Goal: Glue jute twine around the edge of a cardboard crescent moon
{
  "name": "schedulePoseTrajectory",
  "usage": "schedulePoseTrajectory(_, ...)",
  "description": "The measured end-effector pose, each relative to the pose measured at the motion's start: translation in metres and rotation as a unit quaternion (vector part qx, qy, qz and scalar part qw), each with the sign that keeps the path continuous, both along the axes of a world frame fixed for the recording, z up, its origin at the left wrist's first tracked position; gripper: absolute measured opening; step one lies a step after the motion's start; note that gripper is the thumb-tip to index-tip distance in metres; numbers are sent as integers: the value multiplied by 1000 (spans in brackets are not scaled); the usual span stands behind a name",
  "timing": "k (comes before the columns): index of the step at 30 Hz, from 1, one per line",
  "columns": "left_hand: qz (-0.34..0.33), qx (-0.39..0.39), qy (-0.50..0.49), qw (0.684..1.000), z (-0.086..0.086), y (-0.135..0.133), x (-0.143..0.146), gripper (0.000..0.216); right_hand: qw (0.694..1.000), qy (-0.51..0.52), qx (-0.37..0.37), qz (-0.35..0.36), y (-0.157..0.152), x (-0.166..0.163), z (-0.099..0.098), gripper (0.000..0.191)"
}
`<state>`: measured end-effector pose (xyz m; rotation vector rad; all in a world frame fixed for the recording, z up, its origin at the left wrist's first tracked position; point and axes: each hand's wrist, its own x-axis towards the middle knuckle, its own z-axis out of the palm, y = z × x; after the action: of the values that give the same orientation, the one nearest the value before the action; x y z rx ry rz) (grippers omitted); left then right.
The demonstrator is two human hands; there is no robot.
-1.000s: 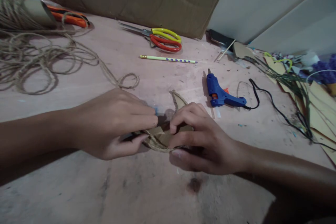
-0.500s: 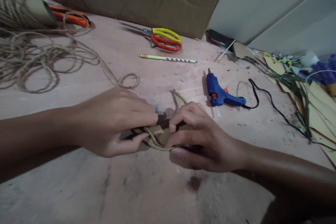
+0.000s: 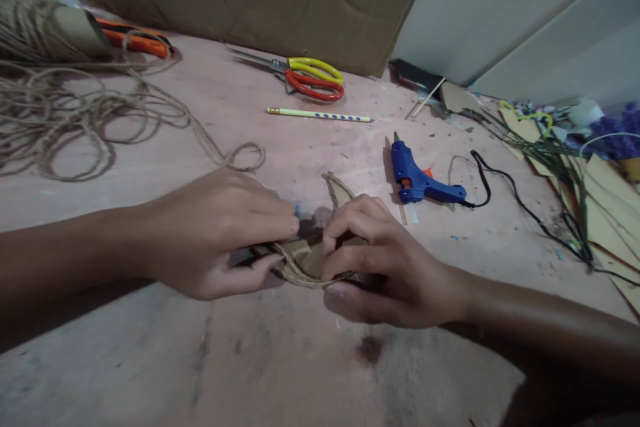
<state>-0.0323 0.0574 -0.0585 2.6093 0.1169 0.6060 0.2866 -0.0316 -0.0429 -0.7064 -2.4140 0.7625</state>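
Between my hands, low over the table, is a small cardboard piece edged with jute twine. My left hand pinches its left end between thumb and fingers. On the right side, my right hand grips the lower edge, thumb below and fingers above. A pointed, twine-edged tip sticks up behind the right fingers. Much of the piece is hidden by both hands. Beyond my right hand lies a blue hot glue gun, nozzle pointing away from me.
Loose twine trails from a twine roll at left, beside an orange cutter. Scissors and a pencil lie ahead, before a large cardboard sheet. The glue gun's black cord runs right, toward craft paper and stems.
Both hands keep nearly the same hold on the cardboard piece. The view has shifted very slightly; nothing has been picked up or let go.
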Motion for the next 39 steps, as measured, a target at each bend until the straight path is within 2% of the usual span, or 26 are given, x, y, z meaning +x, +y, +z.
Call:
schedulePoseTrajectory(13, 3, -1, -2, 1000, -1, -1, -1, 21, 1000, 0, -2, 0, 0, -1, 1, 2)
schedulePoseTrajectory(29, -2, -3, 13, 1000, 3, -3, -2, 19, 999, -5, 44, -17, -6, -4, -8, 8)
schedulePoseTrajectory(32, 46, 58, -5, 997, 1, -4, 0, 13, 998, 14, 58, -6, -9, -4, -5, 14)
schedulePoseTrajectory(34, 112, 121, -14, 986, 0, -4, 1, 17, 996, 20, 88, -19, -6, -1, 5, 22)
schedulePoseTrajectory(37, 227, 159, -13, 961, -3, -4, 1, 24, 981, -47, 153, -112, 10, 15, 30, 24)
schedulePoseTrajectory(39, 264, 130, -7, 956, -5, -3, -1, 27, 947, -141, 202, -209, 28, 33, 48, 10)
